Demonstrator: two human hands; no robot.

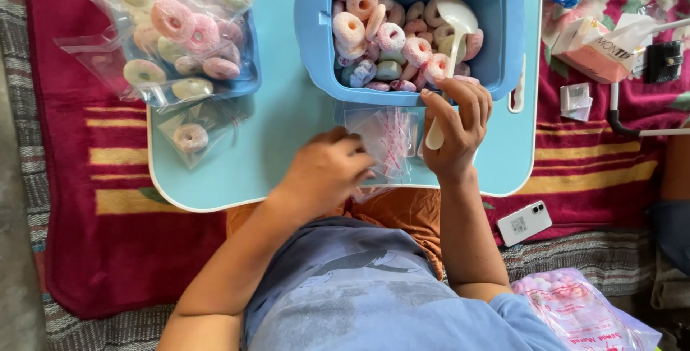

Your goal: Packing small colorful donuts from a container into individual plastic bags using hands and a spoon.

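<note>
Our right hand [458, 127] is closed around the white scoop [451, 49], whose bowl rests among the sugared ring candies [392, 35] in the blue tub [402, 28] at twelve o'clock. Our left hand [327, 168] pinches a small clear bag [384, 142] lying on the light-blue surface [287, 107] just below the tub. We judge it best to spread the bag's mouth wide and bring the scoop low over it. Filled bags [180, 35] sit at ten o'clock.

A white phone [524, 223] lies on the red striped blanket [108, 236] at four o'clock. At ten o'clock, a blue tray [248, 81] holds filled clear bags [172, 35]. A tissue pack [596, 49] sits at two o'clock.
</note>
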